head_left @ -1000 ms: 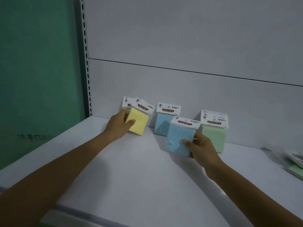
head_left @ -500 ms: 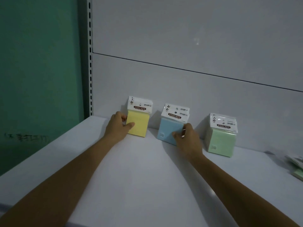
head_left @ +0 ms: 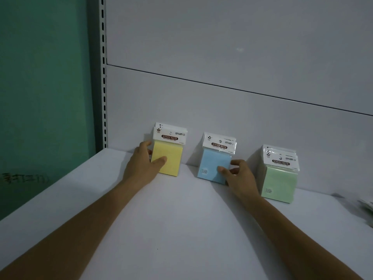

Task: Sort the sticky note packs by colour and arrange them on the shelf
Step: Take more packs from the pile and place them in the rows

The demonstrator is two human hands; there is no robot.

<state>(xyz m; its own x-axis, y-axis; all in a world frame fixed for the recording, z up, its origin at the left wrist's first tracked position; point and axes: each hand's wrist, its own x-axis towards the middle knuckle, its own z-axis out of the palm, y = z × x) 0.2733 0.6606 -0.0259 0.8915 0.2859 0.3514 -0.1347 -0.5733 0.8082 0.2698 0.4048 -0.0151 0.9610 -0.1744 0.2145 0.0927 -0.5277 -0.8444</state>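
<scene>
Shelf (head_left: 181, 229): yellow pack (head_left: 170, 158), blue pack (head_left: 212, 164), green pack (head_left: 279, 182), upright, apart
Left hand (head_left: 142, 165) grips yellow pack, thumb on front; right hand (head_left: 240, 176) pinches blue pack, fingers curled

Shelf: white board (head_left: 181, 229) in front of a grey back panel (head_left: 222, 110).
Back left: yellow sticky note packs (head_left: 171, 156), upright against the panel.
Back middle: blue sticky note packs (head_left: 214, 164), upright, set apart from the yellow.
Back right: green sticky note packs (head_left: 279, 182), upright.
Far right edge: loose packs (head_left: 366, 207) lying flat, cut off by the frame.
</scene>
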